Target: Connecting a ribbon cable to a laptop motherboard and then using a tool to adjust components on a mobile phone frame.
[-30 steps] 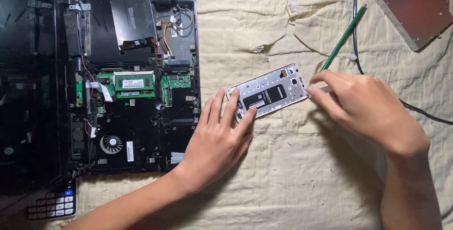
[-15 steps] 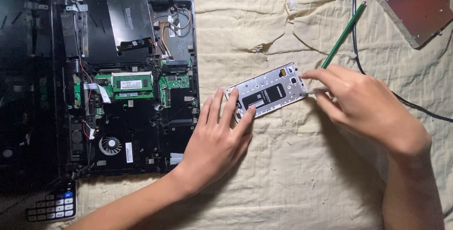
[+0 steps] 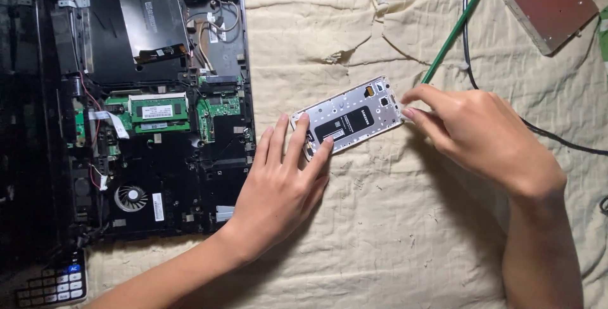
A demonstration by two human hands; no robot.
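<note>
A white phone with its back cover off (image 3: 351, 117) lies tilted on the cream cloth. My left hand (image 3: 282, 185) rests flat on it, its fingertips pressing the phone's lower-left end. My right hand (image 3: 481, 135) is at the phone's upper-right end, fingertips touching its edge. It grips a thin green rod-shaped tool (image 3: 451, 36) that sticks out up and to the right. The tool's tip is hidden by my fingers.
An opened black laptop (image 3: 158, 125) with bare circuit boards and a fan fills the left side. A flat metal drive (image 3: 548, 1) lies at the top right. A black cable (image 3: 467, 43) runs past the tool. A calculator (image 3: 54, 283) sits at the bottom left.
My right fingers have shifted slightly at the phone's upper-right end. My left hand and the phone have stayed where they were.
</note>
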